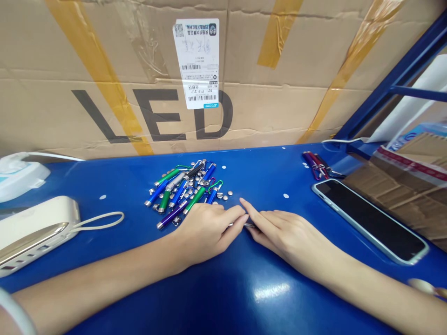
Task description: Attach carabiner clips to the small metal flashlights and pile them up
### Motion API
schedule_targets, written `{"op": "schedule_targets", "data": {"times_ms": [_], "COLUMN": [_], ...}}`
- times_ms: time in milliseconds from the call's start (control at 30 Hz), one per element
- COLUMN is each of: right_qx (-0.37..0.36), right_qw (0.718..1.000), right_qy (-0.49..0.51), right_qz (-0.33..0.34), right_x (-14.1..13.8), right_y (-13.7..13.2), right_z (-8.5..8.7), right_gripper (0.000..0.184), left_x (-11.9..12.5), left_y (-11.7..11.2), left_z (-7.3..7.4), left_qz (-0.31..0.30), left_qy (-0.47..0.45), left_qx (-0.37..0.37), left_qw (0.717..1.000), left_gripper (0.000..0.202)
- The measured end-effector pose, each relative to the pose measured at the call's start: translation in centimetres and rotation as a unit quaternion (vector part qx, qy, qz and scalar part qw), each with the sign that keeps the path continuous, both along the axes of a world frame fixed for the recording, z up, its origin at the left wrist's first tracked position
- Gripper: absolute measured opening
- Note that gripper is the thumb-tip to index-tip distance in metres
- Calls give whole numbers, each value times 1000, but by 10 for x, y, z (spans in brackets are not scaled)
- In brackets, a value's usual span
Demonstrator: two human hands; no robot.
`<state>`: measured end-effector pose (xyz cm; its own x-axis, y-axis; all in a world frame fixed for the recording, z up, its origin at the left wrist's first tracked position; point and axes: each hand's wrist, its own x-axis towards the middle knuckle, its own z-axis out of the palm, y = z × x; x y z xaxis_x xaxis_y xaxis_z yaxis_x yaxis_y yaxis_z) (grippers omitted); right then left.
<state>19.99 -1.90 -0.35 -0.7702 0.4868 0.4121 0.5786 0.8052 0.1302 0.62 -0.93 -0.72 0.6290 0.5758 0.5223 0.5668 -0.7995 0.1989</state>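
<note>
My left hand (211, 228) and my right hand (284, 230) meet over the blue table, fingertips almost touching. Between them a small silver metal piece (249, 225) shows, mostly hidden by the fingers. My left thumb and forefinger pinch its left end, and my right fingers close around its right end. Just behind my left hand lies a pile of small keychain flashlights (179, 192) in green, blue, purple, black and silver, several with carabiner clips. Silver button cells (225, 197) are scattered among and beside them.
Dark red keychain flashlights (313, 164) lie at the back right, near a phone (370, 221) and a cardboard box (387, 190). A white power bank (42, 228) with a loop strap sits left. A large carton (261, 107) stands along the back edge.
</note>
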Motion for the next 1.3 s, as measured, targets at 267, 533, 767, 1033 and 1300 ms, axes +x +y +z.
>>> {"op": "schedule_targets", "data": {"times_ms": [267,533,767,1033,1300], "right_qx": [-29,-53,-71,-53,-192], "right_qw": [998,992,985,983,967], "right_qy": [45,98,150,172,165], "right_qz": [33,62,54,44,16], "right_x": [1,1,-1,-1,5], "right_y": [2,5,3,4,9], "right_z": [-1,-2,-2,-4,-3], "right_gripper": [32,26,24,23,31], "left_x": [0,1,1,2,2], "left_y": [0,-2,-1,-3,-2], "left_z": [0,0,2,2,4], "left_qz": [-15,-13,0,24,78], "left_qy": [-37,-47,-40,-43,-16], "left_qx": [15,29,47,39,15], "left_qw": [999,998,998,998,997], "left_gripper": [26,27,30,28,35]}}
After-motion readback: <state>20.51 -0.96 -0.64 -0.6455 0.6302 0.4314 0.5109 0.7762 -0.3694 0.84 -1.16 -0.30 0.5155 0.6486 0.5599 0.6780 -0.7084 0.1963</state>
